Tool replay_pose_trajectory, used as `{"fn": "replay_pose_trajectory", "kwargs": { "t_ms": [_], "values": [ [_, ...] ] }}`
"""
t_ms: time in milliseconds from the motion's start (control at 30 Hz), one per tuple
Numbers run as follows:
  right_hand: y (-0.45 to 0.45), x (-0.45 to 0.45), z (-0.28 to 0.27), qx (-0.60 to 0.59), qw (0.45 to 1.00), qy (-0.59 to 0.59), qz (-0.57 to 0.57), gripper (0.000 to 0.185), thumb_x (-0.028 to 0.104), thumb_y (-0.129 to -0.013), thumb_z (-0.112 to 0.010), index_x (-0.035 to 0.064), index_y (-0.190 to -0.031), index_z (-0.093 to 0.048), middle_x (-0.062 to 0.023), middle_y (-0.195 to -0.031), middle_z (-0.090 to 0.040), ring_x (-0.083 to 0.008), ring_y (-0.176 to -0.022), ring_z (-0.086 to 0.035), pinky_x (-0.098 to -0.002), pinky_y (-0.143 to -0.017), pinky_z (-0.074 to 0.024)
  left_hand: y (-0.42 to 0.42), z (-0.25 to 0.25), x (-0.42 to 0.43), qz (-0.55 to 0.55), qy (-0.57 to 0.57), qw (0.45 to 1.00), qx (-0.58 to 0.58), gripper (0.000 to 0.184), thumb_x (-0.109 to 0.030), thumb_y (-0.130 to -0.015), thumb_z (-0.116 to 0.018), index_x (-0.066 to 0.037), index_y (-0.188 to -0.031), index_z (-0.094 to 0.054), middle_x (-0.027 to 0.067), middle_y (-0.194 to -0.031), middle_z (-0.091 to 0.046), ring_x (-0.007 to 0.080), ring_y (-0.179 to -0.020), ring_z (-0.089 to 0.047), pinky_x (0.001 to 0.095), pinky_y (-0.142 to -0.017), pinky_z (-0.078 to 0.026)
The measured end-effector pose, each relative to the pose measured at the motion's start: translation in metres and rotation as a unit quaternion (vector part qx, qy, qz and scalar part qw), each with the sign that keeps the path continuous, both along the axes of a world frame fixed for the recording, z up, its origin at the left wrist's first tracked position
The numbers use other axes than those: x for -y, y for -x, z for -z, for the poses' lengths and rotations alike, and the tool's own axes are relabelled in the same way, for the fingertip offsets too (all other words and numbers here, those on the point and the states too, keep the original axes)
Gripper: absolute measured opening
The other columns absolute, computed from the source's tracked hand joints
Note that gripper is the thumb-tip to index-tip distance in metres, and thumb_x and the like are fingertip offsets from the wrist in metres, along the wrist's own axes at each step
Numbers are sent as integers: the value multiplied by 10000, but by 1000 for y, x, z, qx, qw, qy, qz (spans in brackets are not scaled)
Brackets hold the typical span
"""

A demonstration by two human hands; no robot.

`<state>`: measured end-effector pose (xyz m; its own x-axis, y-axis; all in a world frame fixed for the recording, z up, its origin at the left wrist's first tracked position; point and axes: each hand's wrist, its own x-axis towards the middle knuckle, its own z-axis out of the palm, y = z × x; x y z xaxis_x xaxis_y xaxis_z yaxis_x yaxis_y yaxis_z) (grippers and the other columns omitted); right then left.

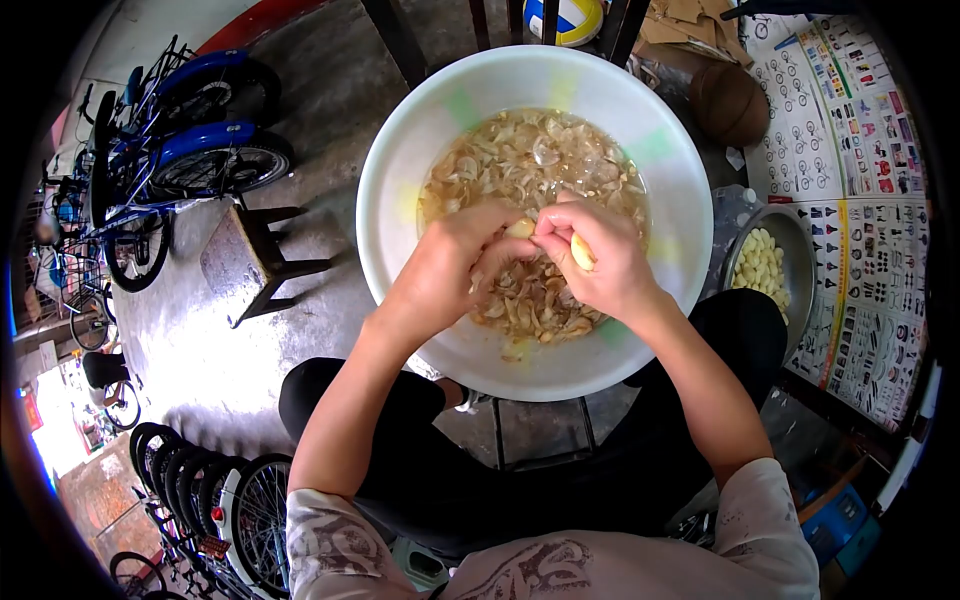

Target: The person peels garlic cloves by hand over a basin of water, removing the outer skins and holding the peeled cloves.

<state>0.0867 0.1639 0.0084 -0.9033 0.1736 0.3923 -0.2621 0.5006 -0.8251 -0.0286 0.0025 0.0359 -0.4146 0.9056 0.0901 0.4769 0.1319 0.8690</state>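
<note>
Both hands are held over a large white basin [385,215] with water and many loose garlic skins [545,145] in it. My left hand [465,255] is closed, with a pale garlic clove [520,229] pinched at its fingertips. My right hand [600,250] is closed too; a yellowish garlic clove [582,252] sticks out between its fingers and palm. The thumbs and fingertips of the two hands nearly meet at the first clove. Whether the right fingertips touch that clove I cannot tell.
At the right, a metal bowl [803,262] holds several peeled cloves [760,262]. A wooden stool [262,262] stands left of the basin, with bicycles [200,150] beyond. Behind the basin are a brown ball [728,104], a volleyball [565,20] and dark chair slats [395,40].
</note>
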Motion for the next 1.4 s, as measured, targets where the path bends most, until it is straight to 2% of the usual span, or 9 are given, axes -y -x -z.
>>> {"fn": "replay_pose_trajectory", "kwargs": {
  "t_ms": [267, 467, 600, 800, 900, 1000, 1133, 1200, 1400],
  "values": [
    [1, -4, -8, 1, 1000, 2, 0, 180, -18, -837, -683, 27, -943, -545, -100, -800, -601, -263, -680, -631, -352, -616, -513, -4, 6, -4, -109, 25, 945, 307, 283, -276, -1039, -490, -11, -1041, -587, -35, -769, -477, 76, -673, -409, 242, -620, -361],
    [-1, -5, -11, 13, 999, -26, -23, 162, -6, -833, -691, 29, -955, -590, -91, -782, -608, -262, -679, -627, -359, -621, -515, -4, 6, -8, -155, -70, 814, 555, 252, -272, -1035, -482, -34, -1088, -545, -55, -787, -380, 35, -661, -296, 198, -595, -293],
    [0, -8, -9, 29, 999, 4, 16, 127, 2, -838, -687, 22, -960, -661, -104, -783, -628, -258, -679, -630, -336, -628, -510, -2, 11, -5, -96, -76, 798, 590, 291, -319, -1029, -497, -45, -1097, -571, -53, -847, -467, 22, -736, -369, 213, -632, -334],
    [5, -5, -10, 17, 986, 104, 129, 66, 27, -838, -708, 13, -900, -694, -83, -789, -666, -173, -658, -603, -297, -603, -460, -15, 15, -10, -122, -16, 882, 456, 223, -234, -1035, -500, -26, -1096, -549, -51, -810, -453, 30, -683, -351, 194, -605, -320],
    [1, -2, -14, 82, 974, 166, 129, 97, 40, -819, -735, 15, -901, -691, -70, -780, -669, -136, -650, -582, -281, -598, -449, -25, 11, -16, -165, 3, 971, 172, 139, -102, -1002, -549, 22, -1064, -553, 87, -886, -633, 144, -737, -575, 276, -691, -469],
    [1, -2, -15, 121, 971, 159, 131, 111, 38, -805, -742, 11, -895, -684, -65, -765, -668, -117, -660, -585, -261, -615, -456, -28, 21, -17, -159, -42, 985, 42, 91, -33, -977, -555, 23, -1049, -551, 132, -843, -617, 183, -663, -569, 295, -615, -463],
    [-2, -1, -10, 138, 963, 175, 151, 86, 5, -808, -717, 7, -882, -674, -67, -763, -666, -137, -658, -587, -264, -627, -466, -33, 13, -17, -167, 12, 986, -13, 106, 31, -945, -566, 25, -1048, -541, 156, -825, -589, 219, -634, -568, 309, -572, -457],
    [-3, 0, -7, 85, 975, 144, 148, 98, -22, -805, -702, 10, -891, -669, -75, -777, -662, -159, -652, -581, -279, -620, -466, -34, 14, -18, -133, -56, 986, -78, 144, 62, -928, -577, 32, -1058, -523, 152, -820, -571, 220, -623, -569, 314, -554, -449],
    [-3, 3, -9, 10, 984, 108, 139, 164, -33, -793, -706, 18, -943, -664, -75, -787, -637, -180, -645, -593, -302, -605, -470, -40, 2, -18, -149, -50, 987, -45, 153, 70, -928, -567, 31, -1061, -503, 158, -828, -567, 237, -621, -568, 321, -567, -458]
  ]
}}
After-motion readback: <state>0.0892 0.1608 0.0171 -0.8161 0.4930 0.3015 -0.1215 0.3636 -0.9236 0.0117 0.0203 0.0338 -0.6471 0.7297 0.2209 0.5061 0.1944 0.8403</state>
